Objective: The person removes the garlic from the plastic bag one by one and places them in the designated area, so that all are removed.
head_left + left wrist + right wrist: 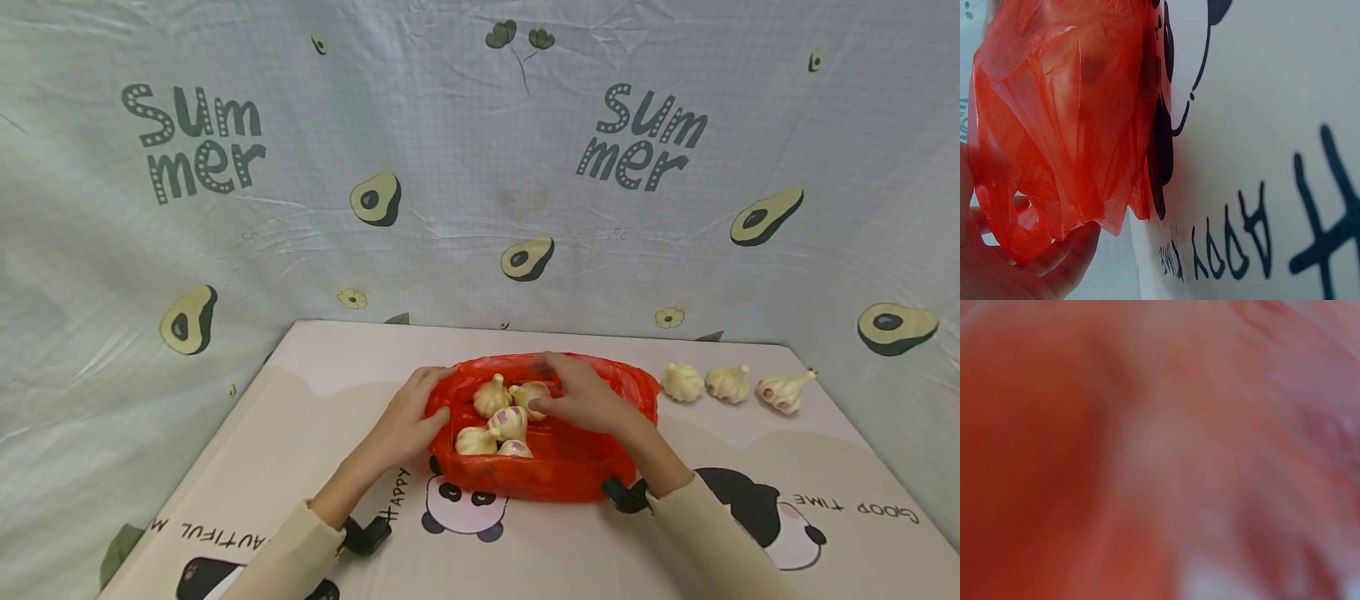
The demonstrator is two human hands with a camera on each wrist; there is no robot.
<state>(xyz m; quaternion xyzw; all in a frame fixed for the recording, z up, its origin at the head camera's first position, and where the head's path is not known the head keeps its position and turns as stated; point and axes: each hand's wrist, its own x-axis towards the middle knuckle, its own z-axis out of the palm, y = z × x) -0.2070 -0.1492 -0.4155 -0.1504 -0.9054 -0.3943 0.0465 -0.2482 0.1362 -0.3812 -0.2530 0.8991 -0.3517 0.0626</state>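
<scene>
A red plastic bag [540,479] lies with its mouth spread wide, several garlic bulbs [492,397] inside on its left half. My left hand [408,421] grips the bag's left edge; in the left wrist view, the fingers of that hand [1041,269] curve around the thin plastic. Over the bag's mouth, my right hand [585,398] reaches in from the right, thumb and fingers apart beside a garlic bulb [531,395]. Red shows in the gap between them. Blurred red plastic [1029,456] fills the right wrist view, hiding the right fingers.
Three more garlic bulbs [727,383] sit in a row on the table [352,358], right of the bag. The tabletop carries printed pandas and lettering. Behind it hangs a pale cloth [450,125] with avocado prints.
</scene>
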